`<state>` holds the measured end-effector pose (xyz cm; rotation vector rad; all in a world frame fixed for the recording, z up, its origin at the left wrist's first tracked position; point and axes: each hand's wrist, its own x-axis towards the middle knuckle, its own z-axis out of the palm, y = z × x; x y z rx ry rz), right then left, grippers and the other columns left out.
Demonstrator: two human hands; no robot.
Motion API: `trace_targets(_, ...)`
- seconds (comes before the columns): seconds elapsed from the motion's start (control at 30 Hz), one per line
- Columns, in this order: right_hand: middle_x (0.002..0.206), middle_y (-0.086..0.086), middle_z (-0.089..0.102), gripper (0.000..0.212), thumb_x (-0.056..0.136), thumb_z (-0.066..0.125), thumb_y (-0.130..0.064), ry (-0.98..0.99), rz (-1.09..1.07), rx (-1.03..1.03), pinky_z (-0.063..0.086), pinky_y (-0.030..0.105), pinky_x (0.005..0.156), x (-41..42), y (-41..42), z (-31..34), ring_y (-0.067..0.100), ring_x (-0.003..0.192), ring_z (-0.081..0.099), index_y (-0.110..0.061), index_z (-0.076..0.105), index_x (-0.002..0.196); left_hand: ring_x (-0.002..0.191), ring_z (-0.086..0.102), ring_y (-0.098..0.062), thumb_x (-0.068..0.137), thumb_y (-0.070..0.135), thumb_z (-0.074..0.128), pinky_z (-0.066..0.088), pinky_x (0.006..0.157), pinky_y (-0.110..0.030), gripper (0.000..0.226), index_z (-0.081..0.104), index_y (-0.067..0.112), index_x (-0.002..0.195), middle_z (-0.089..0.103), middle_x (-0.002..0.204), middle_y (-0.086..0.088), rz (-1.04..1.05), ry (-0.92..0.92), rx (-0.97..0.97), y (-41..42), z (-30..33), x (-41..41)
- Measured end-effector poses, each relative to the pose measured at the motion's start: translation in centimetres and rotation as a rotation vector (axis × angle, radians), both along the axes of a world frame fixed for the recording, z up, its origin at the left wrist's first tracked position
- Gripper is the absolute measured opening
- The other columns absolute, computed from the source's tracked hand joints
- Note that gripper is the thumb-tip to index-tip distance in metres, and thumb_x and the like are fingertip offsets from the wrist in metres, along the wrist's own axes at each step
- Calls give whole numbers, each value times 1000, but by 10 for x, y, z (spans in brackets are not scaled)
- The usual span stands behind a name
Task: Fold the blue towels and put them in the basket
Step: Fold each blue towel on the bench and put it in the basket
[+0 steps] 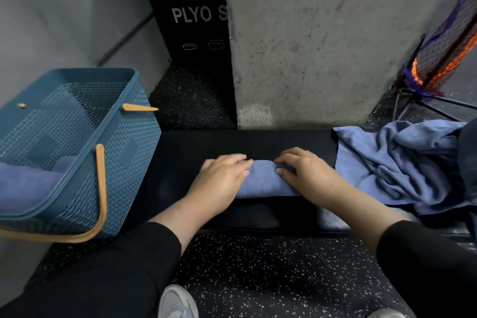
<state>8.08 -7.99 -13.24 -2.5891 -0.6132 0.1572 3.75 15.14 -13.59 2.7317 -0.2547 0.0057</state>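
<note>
**Towel folded small on the bench, ready for the basket**

Both hands rest on a compact folded blue towel [265, 179] lying at the middle of the dark padded bench [180, 152]. The left hand [219, 181] lies over the towel's left end with fingers fairly straight, pressing down; the right hand [304, 173] covers the right end, its fingers bent over the fold. Neither grip looks closed around the cloth; both seem to be flattening it. I judge this the last pressing of the fold.

The next move calls for taking the bundle up without letting it spring open, most likely with a hand at each end, and carrying it leftward to the blue basket [124, 152], which stands just beside the bench's left end. A folded towel in the basket [28, 181] already lies at its near side, so the new one should go beside or on top.

A heap of unfolded towels [402, 162] waits on the bench's right end, so more folding remains. The basket's tan handle [102, 188] hangs down on the bench side, leaving the opening free. A concrete pillar [322, 41] rises behind the bench, and netted gear [444, 54] leans at far right, well apart.
</note>
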Motion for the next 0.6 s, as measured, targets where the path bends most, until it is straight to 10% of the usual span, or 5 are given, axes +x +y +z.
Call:
trace_targets(0.2,97,-6,67,33,91,63,-47,195,63,-137,49,36,86,6,1,29,20,94,64,-28,58,118,149,23,-4,102,52,43,11,124,-41,55,35,36,154,34,159,16,-67,261,-21,9,4,-2)
trace_targets(0.43,107,-4,65,54,78,73,-52,385,114,-186,56,39,84,-1,12,41,16,94,64,-35,49,124,141,34,-28,90,64,55,27,119,-43,72,26,45,153,37,151,21,-85,351,-26,13,8,-5)
trace_targets(0.6,95,-7,68,41,80,73,-46,403,99,-142,53,28,76,-6,15,41,11,86,64,-26,60,114,136,42,-18,87,56,66,34,115,-37,72,34,43,150,42,139,21,-83,322,-190,15,11,-9)
